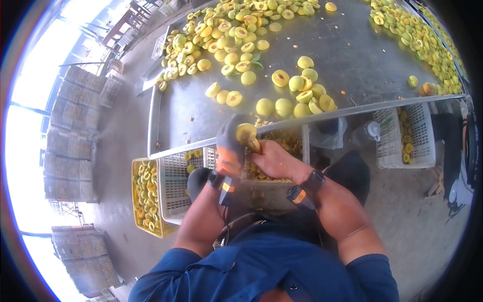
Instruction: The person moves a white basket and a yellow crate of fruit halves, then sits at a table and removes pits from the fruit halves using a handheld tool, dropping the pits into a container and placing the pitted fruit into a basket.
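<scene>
The stone-fruit half [246, 133] was in the blurred left hand's [229, 146] grip, at the near edge of the metal table [196, 118]. The right hand [276, 160] met it with curled fingers, their grip unclear. This looked like close two-handed work on the cut fruit, calling for steady support and fine fingertip control above the crate [306, 143].
</scene>
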### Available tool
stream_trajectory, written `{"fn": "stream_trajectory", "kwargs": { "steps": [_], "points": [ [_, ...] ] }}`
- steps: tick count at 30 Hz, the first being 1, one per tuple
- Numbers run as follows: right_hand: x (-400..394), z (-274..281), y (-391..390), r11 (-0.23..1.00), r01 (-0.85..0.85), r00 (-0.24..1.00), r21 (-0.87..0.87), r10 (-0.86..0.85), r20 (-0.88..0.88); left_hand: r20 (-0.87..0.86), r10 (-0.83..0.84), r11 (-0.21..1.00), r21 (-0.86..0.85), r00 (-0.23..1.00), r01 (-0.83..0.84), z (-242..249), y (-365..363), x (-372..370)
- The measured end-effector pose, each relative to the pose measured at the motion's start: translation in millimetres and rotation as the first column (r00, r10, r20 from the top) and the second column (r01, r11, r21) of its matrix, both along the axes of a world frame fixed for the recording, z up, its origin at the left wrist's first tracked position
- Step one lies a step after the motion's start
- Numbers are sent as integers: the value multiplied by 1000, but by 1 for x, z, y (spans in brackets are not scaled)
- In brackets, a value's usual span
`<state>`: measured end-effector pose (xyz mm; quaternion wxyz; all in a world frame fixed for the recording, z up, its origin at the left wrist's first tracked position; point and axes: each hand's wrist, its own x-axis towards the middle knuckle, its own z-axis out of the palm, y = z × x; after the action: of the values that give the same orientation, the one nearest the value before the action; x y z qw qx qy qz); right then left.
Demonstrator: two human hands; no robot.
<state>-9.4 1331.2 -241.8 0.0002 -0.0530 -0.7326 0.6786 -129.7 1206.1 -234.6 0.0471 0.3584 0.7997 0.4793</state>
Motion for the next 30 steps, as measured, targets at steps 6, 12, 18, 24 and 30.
{"fn": "stream_trajectory", "kwargs": {
  "steps": [6, 12, 18, 24, 30],
  "points": [
    [6, 6, 2, 873, -106, 929, -476, 257, 266, -73, -80, 996, -37, 994, 77, -27, -9, -13],
    [7, -12, -18, 944, -165, 986, -286, 149, -77, -350, -196, 977, 11, 916, 214, -11, -1, -12],
    [19, 10, -18, 743, -250, 866, -620, 458, 199, 569, -62, 901, 386, 820, -199, -28, -39, -44],
    [24, -20, -15, 864, -119, 869, -489, 329, 369, 402, 487, 682, 380, 776, -625, -15, -143, -107],
    [29, -24, -18, 873, -30, 906, -486, 229, 356, -345, 727, 481, -361, 594, -799, -2, -210, -122]
  ]
}}
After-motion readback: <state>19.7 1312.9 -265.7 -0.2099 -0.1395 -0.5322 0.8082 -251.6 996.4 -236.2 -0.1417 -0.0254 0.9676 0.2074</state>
